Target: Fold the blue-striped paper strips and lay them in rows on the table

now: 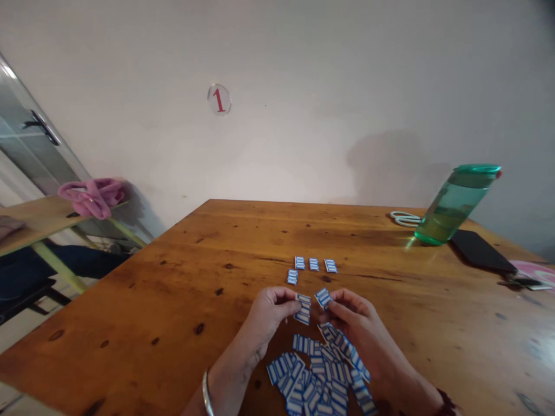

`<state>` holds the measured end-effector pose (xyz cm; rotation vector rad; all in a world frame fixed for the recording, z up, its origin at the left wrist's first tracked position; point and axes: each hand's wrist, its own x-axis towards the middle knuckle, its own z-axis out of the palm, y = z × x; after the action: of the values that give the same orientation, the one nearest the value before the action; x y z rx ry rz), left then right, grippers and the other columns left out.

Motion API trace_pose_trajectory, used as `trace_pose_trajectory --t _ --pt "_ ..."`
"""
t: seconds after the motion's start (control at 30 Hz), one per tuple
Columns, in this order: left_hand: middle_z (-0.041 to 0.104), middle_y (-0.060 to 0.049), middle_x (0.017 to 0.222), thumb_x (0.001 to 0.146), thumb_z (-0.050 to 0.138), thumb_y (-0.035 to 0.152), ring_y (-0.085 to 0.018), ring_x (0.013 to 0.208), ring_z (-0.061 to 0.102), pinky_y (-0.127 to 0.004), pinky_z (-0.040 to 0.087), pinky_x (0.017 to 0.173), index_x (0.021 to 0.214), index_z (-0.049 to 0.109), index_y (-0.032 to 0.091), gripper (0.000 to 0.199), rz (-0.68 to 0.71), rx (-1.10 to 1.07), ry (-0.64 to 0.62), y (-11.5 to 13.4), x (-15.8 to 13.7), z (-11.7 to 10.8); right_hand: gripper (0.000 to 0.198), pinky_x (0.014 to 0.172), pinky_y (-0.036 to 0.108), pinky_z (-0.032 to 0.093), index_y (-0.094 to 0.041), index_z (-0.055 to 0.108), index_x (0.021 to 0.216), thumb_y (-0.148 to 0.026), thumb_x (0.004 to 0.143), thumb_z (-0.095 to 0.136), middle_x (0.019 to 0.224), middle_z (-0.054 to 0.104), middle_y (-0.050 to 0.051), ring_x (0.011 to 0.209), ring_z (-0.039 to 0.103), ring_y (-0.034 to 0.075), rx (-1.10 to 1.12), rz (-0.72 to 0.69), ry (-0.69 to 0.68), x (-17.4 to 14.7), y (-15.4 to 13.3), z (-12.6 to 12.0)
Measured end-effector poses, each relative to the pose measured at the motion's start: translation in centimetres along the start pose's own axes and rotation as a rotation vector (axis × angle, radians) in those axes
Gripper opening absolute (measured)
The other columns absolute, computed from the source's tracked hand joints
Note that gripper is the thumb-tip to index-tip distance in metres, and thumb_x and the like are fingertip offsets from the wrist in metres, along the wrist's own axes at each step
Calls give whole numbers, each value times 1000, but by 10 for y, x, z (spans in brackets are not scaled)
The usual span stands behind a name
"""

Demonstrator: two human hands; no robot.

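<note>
My left hand (274, 316) pinches a strip of blue-and-white labels (304, 312) between thumb and fingertips. Close by on the right, my right hand (353, 315) grips a shorter piece of the same labels (323, 298). Below both hands lies a loose, overlapping pile of blue-and-white label strips (318, 370). Farther off, several small label pieces sit apart on the wood: three in a row, including a middle piece (314, 264), and a single piece (292, 277) nearer to me on the left.
The wooden table (173, 277) meets a white wall. At its right stand a green bottle (455, 205), a white cable (405, 218), a dark flat case (481, 252) and keys (522, 281). A pink cloth (95, 196) lies on another table at left.
</note>
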<state>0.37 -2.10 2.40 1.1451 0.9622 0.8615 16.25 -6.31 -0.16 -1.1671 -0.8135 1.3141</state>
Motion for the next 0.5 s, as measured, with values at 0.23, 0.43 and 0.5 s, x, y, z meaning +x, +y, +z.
trace_pose_trajectory --t 0.23,0.43,0.5 --pt "55 3 51 52 74 20 -7 46 44 -18 31 47 58 58 15 17 -65 -231 59 -8 -2 10 18 52 22 38 -16 59 67 -31 66 69 59 57 -2 55 50 11 53 -38 16 -3 3 4" --pt "64 -2 65 48 76 19 -11 58 55 -22 41 59 55 58 14 21 -57 -321 -6 -10 -6 17 23 55 22 41 -16 57 64 -31 60 74 60 58 -2 56 51 11 96 -45 31 -5 4 13" --pt "63 -1 61 49 76 20 -12 57 55 -24 42 60 56 58 14 21 -47 -294 6 -11 -6 19 26 50 21 39 -17 55 63 -33 58 75 57 56 -3 53 49 11 54 -63 40 -7 2 17"
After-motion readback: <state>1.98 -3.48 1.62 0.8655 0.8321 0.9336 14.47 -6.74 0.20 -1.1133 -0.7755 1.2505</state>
